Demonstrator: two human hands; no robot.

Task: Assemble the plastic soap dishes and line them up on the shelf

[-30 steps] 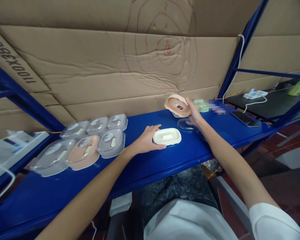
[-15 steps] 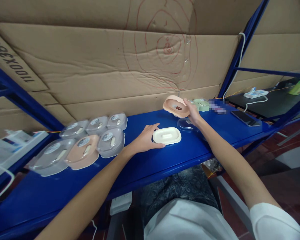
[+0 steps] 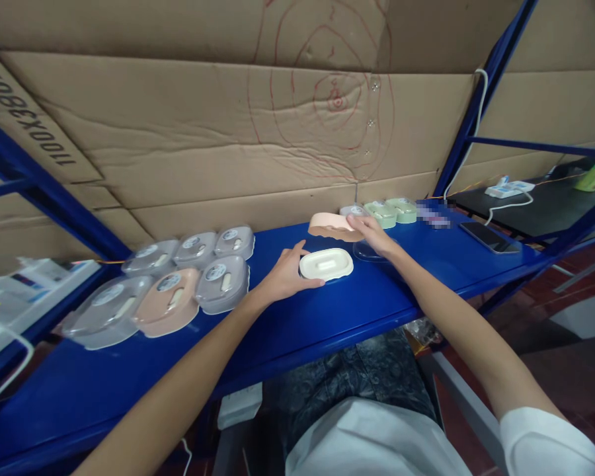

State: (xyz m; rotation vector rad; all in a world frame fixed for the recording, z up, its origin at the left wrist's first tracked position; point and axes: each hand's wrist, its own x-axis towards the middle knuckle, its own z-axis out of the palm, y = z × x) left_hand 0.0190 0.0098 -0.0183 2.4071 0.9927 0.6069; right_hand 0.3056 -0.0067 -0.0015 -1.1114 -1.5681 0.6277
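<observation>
We are partway through putting a soap box together, by our judgement. Our left hand (image 3: pixel 285 274) is curled around the near end of the white tray (image 3: pixel 326 264), pinning it flat on the blue shelf (image 3: pixel 297 317). Our right hand (image 3: pixel 371 233) grips the peach shell (image 3: pixel 331 225) by its right edge, holding it level just above the shelf at about one o'clock from the white tray, close to it but not touching. A clear lid (image 3: pixel 369 250) lies on the shelf just beneath the right wrist.

The next move, as we judge it, calls for bringing the peach shell and the white tray into line, long sides matched, and seating one in the other without tipping either, while the left hand holds its piece steady.

At nine o'clock from the white tray sits a cluster of finished boxes (image 3: pixel 178 284), grey and peach under clear lids, touching one another. At two o'clock, against the back, stand green boxes (image 3: pixel 391 211). Farther right lies a phone (image 3: pixel 488 236). Cardboard sheets (image 3: pixel 228 132) with red scribbles line the wall behind the shelf, and a white cable (image 3: pixel 476 112) runs down the blue upright.
</observation>
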